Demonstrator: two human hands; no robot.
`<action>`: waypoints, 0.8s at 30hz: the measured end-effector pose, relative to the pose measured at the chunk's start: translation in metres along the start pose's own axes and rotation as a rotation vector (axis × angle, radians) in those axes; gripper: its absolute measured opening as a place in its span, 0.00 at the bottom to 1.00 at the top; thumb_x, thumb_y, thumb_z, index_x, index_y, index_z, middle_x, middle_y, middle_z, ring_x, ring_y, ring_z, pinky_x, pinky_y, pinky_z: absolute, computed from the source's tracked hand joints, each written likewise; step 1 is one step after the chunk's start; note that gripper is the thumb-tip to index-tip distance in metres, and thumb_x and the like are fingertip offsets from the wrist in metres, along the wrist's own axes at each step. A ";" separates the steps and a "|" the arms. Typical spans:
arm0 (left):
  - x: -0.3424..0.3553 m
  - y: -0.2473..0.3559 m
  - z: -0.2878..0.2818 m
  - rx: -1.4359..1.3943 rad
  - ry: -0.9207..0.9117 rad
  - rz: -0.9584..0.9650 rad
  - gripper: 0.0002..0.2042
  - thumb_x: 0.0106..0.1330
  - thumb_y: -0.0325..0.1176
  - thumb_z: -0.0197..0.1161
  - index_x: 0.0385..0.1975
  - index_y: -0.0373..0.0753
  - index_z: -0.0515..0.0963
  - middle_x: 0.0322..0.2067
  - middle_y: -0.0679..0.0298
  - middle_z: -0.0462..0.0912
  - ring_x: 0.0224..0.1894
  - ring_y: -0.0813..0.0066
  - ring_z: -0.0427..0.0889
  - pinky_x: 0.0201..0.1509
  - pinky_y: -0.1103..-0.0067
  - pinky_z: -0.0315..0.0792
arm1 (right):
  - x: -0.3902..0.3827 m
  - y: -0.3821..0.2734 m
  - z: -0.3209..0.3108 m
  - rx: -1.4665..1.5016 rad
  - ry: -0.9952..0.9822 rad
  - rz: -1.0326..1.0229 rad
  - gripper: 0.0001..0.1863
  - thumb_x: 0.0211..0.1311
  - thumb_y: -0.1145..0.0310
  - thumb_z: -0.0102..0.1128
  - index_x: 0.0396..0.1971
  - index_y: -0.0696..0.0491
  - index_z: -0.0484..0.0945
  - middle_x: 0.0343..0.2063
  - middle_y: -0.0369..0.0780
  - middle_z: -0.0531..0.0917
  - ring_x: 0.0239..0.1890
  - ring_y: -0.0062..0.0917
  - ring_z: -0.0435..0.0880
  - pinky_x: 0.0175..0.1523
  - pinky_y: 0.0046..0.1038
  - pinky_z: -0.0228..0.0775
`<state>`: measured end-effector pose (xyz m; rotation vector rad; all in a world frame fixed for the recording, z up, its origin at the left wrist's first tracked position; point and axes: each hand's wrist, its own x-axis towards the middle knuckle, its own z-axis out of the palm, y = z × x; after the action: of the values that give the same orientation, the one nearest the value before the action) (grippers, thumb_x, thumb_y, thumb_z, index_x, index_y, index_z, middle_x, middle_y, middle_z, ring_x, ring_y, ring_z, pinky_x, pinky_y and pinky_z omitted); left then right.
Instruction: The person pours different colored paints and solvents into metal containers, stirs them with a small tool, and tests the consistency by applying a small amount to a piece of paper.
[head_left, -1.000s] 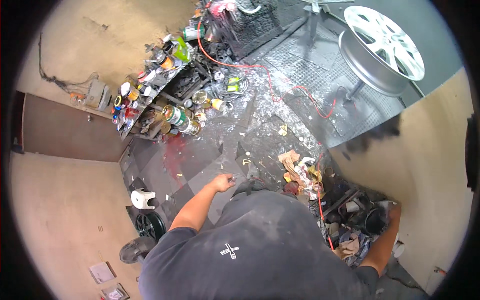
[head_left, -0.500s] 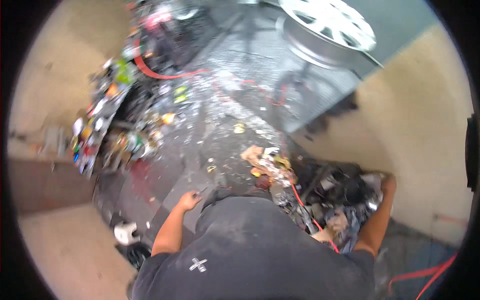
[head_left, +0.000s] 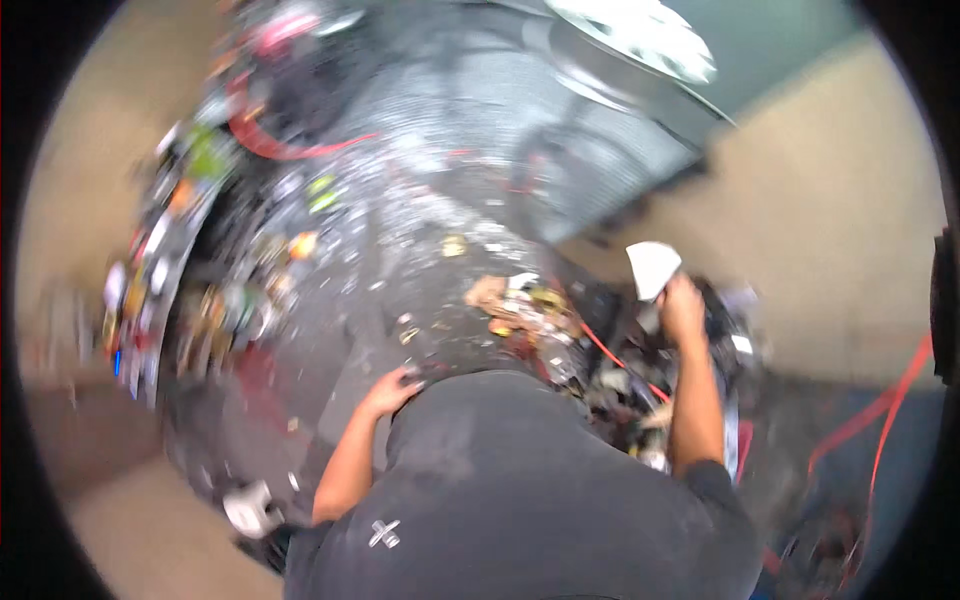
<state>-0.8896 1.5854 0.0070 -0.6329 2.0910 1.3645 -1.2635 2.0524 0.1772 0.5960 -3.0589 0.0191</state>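
Note:
In my right hand (head_left: 682, 308) is a white wedge-shaped piece (head_left: 654, 268), raised above the heap at my right; its material cannot be made out. My fingers close round its narrow end. My left hand (head_left: 393, 392) is close to the front of my dark shirt (head_left: 500, 450), with its fingers smeared by motion. A small dark spot shows at its fingertips, too blurred to name. Just ahead lies a pile of crumpled brown paper and scraps (head_left: 525, 315).
A silver wheel rim (head_left: 640, 50) sits on a grey textured surface (head_left: 480, 90) at the far right. Bottles and cans crowd a shelf (head_left: 165, 260) at the left. Red hose (head_left: 890, 400) hangs at right. A white plastic piece (head_left: 252, 510) lies at lower left.
My right hand has come up out of the heap and inward, now with the white piece. My left hand has shifted slightly toward my body. The whole view has swung a little.

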 end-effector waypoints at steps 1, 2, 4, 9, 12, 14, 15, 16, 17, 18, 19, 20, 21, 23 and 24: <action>-0.017 0.035 -0.019 -0.027 0.006 0.224 0.23 0.67 0.45 0.67 0.58 0.38 0.79 0.53 0.50 0.84 0.56 0.55 0.83 0.60 0.65 0.74 | -0.016 -0.051 0.040 0.272 0.072 -0.097 0.09 0.59 0.70 0.63 0.35 0.59 0.79 0.35 0.53 0.82 0.40 0.52 0.82 0.45 0.49 0.74; -0.022 0.027 -0.027 0.050 0.068 0.270 0.22 0.69 0.45 0.66 0.57 0.38 0.79 0.52 0.49 0.84 0.55 0.52 0.83 0.59 0.64 0.75 | -0.020 -0.109 0.070 0.336 -0.208 -0.079 0.09 0.59 0.69 0.63 0.34 0.59 0.79 0.37 0.53 0.82 0.40 0.52 0.82 0.44 0.49 0.74; -0.038 0.029 -0.047 0.059 0.196 0.411 0.22 0.69 0.42 0.66 0.58 0.37 0.77 0.53 0.49 0.83 0.56 0.51 0.82 0.60 0.64 0.76 | -0.047 -0.228 0.093 0.317 -0.248 -0.468 0.07 0.63 0.69 0.58 0.33 0.58 0.79 0.36 0.54 0.82 0.37 0.54 0.82 0.44 0.50 0.75; -0.125 0.020 -0.101 -0.003 0.507 0.418 0.21 0.65 0.34 0.65 0.58 0.37 0.76 0.54 0.49 0.82 0.57 0.48 0.81 0.59 0.61 0.75 | -0.077 -0.439 0.104 0.254 -0.528 -0.929 0.11 0.63 0.70 0.52 0.42 0.55 0.78 0.55 0.52 0.78 0.50 0.53 0.83 0.53 0.52 0.76; -0.178 -0.011 -0.131 -0.041 0.784 0.215 0.20 0.66 0.31 0.62 0.59 0.40 0.75 0.53 0.50 0.82 0.57 0.48 0.81 0.58 0.61 0.75 | -0.074 -0.545 0.036 -0.087 -0.543 -1.074 0.14 0.61 0.73 0.56 0.48 0.54 0.77 0.58 0.53 0.77 0.49 0.54 0.84 0.52 0.49 0.79; -0.209 -0.032 -0.153 -0.152 1.056 0.066 0.17 0.67 0.29 0.60 0.56 0.43 0.77 0.50 0.51 0.83 0.52 0.48 0.82 0.55 0.61 0.76 | -0.044 -0.574 0.060 0.147 -0.375 -1.065 0.10 0.61 0.70 0.60 0.42 0.54 0.80 0.47 0.51 0.80 0.45 0.52 0.85 0.49 0.49 0.79; -0.224 -0.055 -0.158 -0.163 1.091 0.043 0.17 0.67 0.29 0.60 0.56 0.43 0.77 0.50 0.51 0.83 0.52 0.48 0.82 0.55 0.61 0.76 | -0.037 -0.597 0.049 0.281 -0.315 -1.057 0.09 0.62 0.68 0.61 0.40 0.54 0.81 0.44 0.51 0.81 0.42 0.52 0.85 0.47 0.49 0.79; -0.237 -0.079 -0.161 -0.217 1.200 0.030 0.15 0.67 0.29 0.61 0.53 0.41 0.78 0.47 0.51 0.84 0.49 0.47 0.83 0.53 0.61 0.76 | -0.027 -0.615 0.050 0.303 -0.274 -1.038 0.08 0.63 0.67 0.61 0.38 0.54 0.81 0.43 0.51 0.81 0.41 0.52 0.85 0.46 0.50 0.78; -0.249 -0.102 -0.163 -0.269 1.308 0.015 0.12 0.68 0.29 0.61 0.50 0.39 0.79 0.44 0.51 0.84 0.46 0.47 0.83 0.50 0.61 0.76 | -0.018 -0.632 0.053 0.328 -0.235 -1.019 0.08 0.63 0.66 0.61 0.36 0.55 0.81 0.42 0.52 0.82 0.40 0.52 0.85 0.45 0.50 0.78; -0.259 -0.122 -0.161 -0.272 1.340 -0.001 0.12 0.68 0.29 0.61 0.50 0.39 0.79 0.44 0.51 0.84 0.46 0.47 0.83 0.50 0.61 0.76 | -0.013 -0.649 0.055 0.375 -0.213 -1.038 0.08 0.63 0.67 0.61 0.33 0.58 0.80 0.36 0.53 0.82 0.42 0.53 0.84 0.47 0.49 0.76; -0.268 -0.138 -0.159 -0.282 1.354 -0.036 0.10 0.68 0.29 0.61 0.46 0.38 0.80 0.41 0.51 0.83 0.44 0.46 0.83 0.48 0.61 0.76 | -0.003 -0.666 0.064 0.289 -0.207 -1.030 0.09 0.63 0.67 0.61 0.31 0.58 0.80 0.36 0.54 0.82 0.40 0.53 0.84 0.45 0.49 0.77; -0.274 -0.152 -0.163 -0.288 1.363 -0.059 0.08 0.68 0.28 0.61 0.43 0.36 0.80 0.38 0.51 0.83 0.42 0.46 0.82 0.46 0.61 0.75 | 0.010 -0.678 0.088 0.257 -0.180 -1.068 0.09 0.63 0.66 0.61 0.31 0.58 0.80 0.35 0.53 0.82 0.39 0.53 0.84 0.44 0.49 0.77; -0.280 -0.165 -0.165 -0.283 1.387 -0.073 0.08 0.68 0.28 0.61 0.43 0.36 0.80 0.38 0.51 0.83 0.42 0.46 0.82 0.46 0.61 0.75 | 0.020 -0.687 0.115 0.226 -0.165 -1.108 0.09 0.62 0.66 0.62 0.31 0.57 0.80 0.34 0.53 0.82 0.38 0.53 0.84 0.43 0.50 0.77; -0.293 -0.194 -0.169 -0.330 1.402 -0.118 0.06 0.68 0.28 0.61 0.41 0.34 0.81 0.36 0.50 0.82 0.42 0.46 0.82 0.45 0.61 0.74 | 0.024 -0.708 0.152 0.109 -0.373 -1.099 0.12 0.62 0.62 0.61 0.31 0.57 0.85 0.42 0.55 0.84 0.43 0.52 0.86 0.47 0.48 0.80; -0.300 -0.210 -0.178 -0.326 1.410 -0.131 0.06 0.68 0.28 0.61 0.41 0.34 0.81 0.36 0.50 0.82 0.42 0.46 0.82 0.45 0.61 0.74 | 0.032 -0.713 0.180 -0.100 -0.515 -1.025 0.14 0.62 0.60 0.62 0.34 0.56 0.86 0.44 0.55 0.85 0.46 0.50 0.86 0.50 0.46 0.80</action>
<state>-0.5678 1.3680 0.1291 -2.3264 2.6417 1.2858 -1.0293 1.3761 0.0035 2.3341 -2.6899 -0.3449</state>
